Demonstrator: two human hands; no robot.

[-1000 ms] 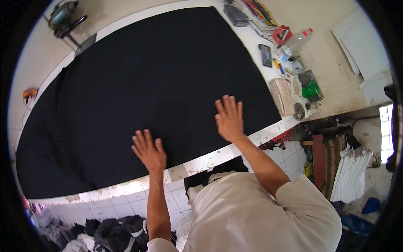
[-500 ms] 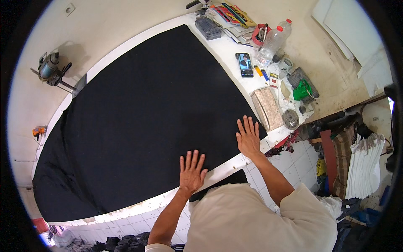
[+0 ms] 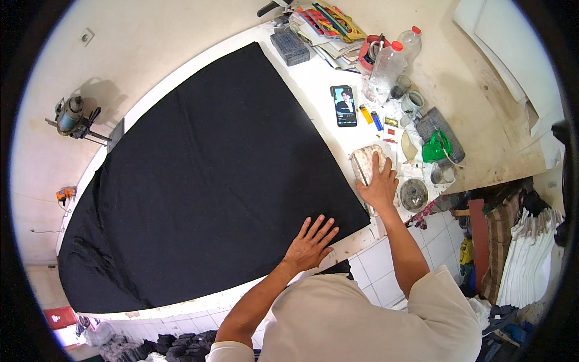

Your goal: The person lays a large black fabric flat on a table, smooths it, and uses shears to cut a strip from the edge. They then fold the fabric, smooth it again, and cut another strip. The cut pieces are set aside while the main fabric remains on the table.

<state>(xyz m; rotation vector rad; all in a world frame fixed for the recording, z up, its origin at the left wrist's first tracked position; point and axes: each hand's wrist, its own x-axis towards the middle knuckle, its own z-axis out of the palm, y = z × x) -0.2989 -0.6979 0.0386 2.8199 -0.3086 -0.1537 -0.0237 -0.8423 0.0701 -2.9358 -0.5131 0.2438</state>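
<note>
A large sheet of black cloth (image 3: pixel 223 175) covers most of the white table, mostly flat, with wrinkles toward its left end. My left hand (image 3: pixel 310 244) lies flat on the cloth near its front right edge, fingers spread, holding nothing. Just past the cloth's right edge, my right hand (image 3: pixel 380 187) is over a pale mottled block (image 3: pixel 363 161). Its thumb is at the block's left side and its fingers reach across the top. The hand hides much of the block.
Right of the cloth lie a phone (image 3: pixel 344 107), two lighters (image 3: pixel 366 114) and a round glass dish (image 3: pixel 414 194). Plastic bottles (image 3: pixel 386 72), a glass mug (image 3: pixel 412 101) and a green bag (image 3: pixel 436 146) stand beyond. A dark grey block (image 3: pixel 290 47) and papers sit at the back. A motorised cutter (image 3: pixel 73 117) stands at left.
My right hand has left the cloth's corner and come onto the pale block. My left hand has slid rightward over the cloth. The whole view has shifted slightly.
</note>
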